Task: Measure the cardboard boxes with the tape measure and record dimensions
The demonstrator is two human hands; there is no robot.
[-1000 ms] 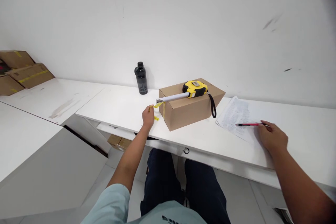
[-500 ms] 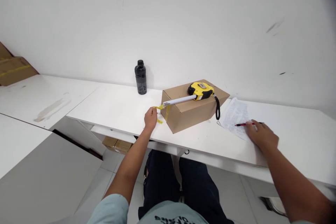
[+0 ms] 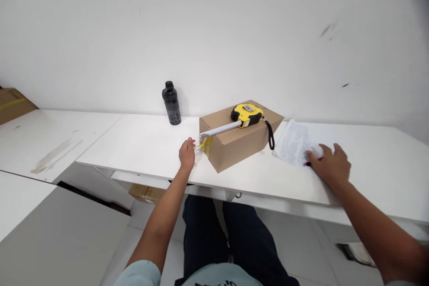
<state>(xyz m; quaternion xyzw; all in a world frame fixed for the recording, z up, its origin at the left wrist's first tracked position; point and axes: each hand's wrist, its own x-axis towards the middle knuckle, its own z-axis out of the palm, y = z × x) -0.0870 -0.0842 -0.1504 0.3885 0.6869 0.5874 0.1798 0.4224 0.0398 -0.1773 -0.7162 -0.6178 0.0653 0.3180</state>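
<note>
Pinching a yellow strip (image 3: 203, 145) at the corner of the box (image 3: 239, 142), the left hand (image 3: 187, 154) is resting on the white table (image 3: 140, 143). The right hand (image 3: 330, 164) is lying, fingers spread, over a pen (image 3: 306, 163) on paper (image 3: 295, 140). A tape measure (image 3: 247, 115) is sitting on the box, below a scuffed wall (image 3: 234, 31).

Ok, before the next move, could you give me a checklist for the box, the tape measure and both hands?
1. Tape measure rests on top of the cardboard box: ok.
2. Its blade reaches the box's left top edge: ok.
3. Left hand grips the yellow strip at the box corner: cannot tell, only contact shows.
4. Right hand grips the red pen on the paper sheet: cannot tell, the hand covers it.
5. Dark water bottle stands upright, apart from the box: ok.
</note>
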